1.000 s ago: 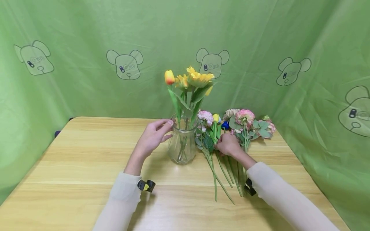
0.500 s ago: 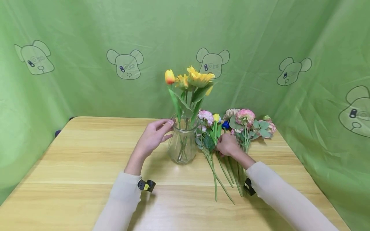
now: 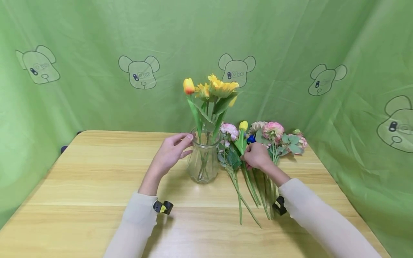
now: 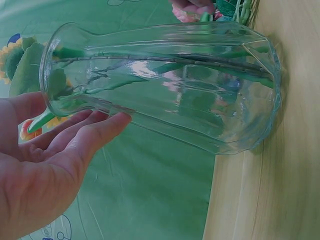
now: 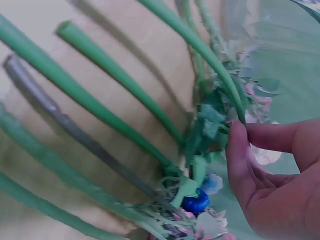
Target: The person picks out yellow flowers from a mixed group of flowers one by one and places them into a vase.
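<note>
A clear glass vase stands on the table, holding an orange-yellow tulip, yellow sunflower-like blooms and green leaves. My left hand touches the vase's rim and neck from the left, its fingers fairly straight; the left wrist view shows the glass beside the fingertips. On the right, my right hand pinches the green stem of a yellow tulip between thumb and index finger. That stem stands apart from the other stems in the right wrist view.
Around the right hand lie several artificial flowers: a pale pink bloom, a blue one and pink ones. Their stems spread toward the front of the wooden table. Green curtain hangs behind.
The yellow tulip's head has risen slightly and its stem has shifted, with my right hand moving a little up and right. My left hand and the vase have stayed in place.
</note>
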`<state>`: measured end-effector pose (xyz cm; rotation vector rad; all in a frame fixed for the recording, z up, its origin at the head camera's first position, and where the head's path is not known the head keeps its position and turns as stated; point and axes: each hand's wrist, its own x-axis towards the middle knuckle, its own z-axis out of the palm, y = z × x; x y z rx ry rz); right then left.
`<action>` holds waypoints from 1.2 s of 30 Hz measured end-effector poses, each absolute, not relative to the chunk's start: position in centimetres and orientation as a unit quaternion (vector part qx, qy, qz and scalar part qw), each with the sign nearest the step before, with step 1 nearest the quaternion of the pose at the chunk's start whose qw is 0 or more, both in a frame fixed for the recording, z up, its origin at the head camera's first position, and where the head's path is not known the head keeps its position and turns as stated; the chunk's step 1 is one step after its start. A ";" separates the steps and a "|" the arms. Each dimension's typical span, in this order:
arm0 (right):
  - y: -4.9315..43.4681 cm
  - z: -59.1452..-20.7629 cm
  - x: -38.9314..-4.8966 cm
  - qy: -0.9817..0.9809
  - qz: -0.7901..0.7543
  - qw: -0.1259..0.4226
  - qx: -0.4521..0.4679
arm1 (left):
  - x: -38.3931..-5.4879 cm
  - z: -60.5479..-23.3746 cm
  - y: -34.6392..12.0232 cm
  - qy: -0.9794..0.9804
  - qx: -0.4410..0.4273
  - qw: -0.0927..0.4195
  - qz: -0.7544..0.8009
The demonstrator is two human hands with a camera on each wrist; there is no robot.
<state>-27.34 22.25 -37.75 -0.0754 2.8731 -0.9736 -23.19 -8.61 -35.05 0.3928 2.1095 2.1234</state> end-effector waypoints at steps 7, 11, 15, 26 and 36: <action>22.1 -36.6 -27.1 0.942 -0.335 0.027 -0.016 | -23.1 -34.9 -8.6 0.700 0.132 0.059 0.700; 22.0 -36.1 -27.0 0.944 -0.330 0.020 -0.012 | -23.0 -34.8 -8.6 0.700 0.132 0.060 0.700; 22.0 -35.5 -26.9 0.943 -0.332 0.015 -0.004 | -23.0 -34.8 -8.6 0.699 0.133 0.061 0.700; 22.0 -33.8 -26.9 0.925 -0.380 -0.013 0.000 | -23.1 -34.8 -8.6 0.701 0.132 0.059 0.698; 21.4 -31.5 -26.2 0.887 -0.459 -0.058 -0.009 | -23.1 -34.9 -8.6 0.700 0.130 0.060 0.699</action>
